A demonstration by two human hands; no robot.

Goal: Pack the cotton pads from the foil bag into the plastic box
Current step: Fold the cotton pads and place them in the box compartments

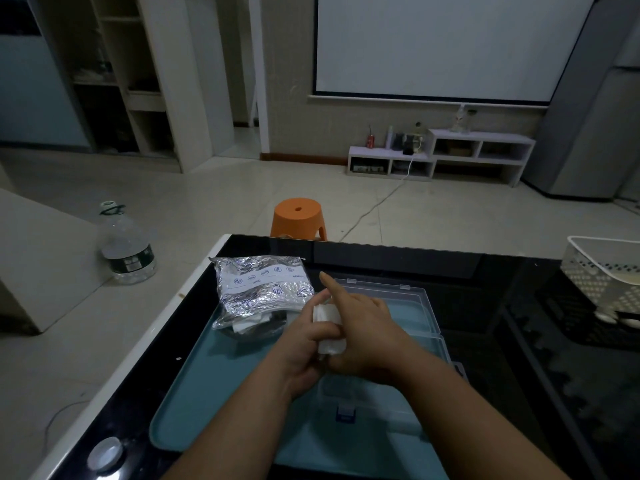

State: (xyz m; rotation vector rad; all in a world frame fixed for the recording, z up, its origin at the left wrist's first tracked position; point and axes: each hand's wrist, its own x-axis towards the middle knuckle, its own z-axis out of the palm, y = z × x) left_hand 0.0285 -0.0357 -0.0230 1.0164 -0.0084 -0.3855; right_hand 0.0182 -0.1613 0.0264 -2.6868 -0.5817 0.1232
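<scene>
A crinkled silver foil bag (261, 292) lies on the far left of a teal tray (221, 393), its mouth facing me with a few white pads (247, 323) showing. The clear plastic box (384, 393) sits open on the tray, lid (405, 303) folded back away from me. Above the box both hands meet on a small stack of white cotton pads (329, 330). My left hand (304, 344) pinches the stack from the left. My right hand (367, 327) holds it from the right, with the index finger pointing out straight.
The tray lies on a glossy black table (519, 358) with a white edge. A white perforated basket (602, 275) stands at the right edge, a round white lid (104, 453) at the near left corner. On the floor beyond are an orange stool (298, 216) and a large water bottle (126, 244).
</scene>
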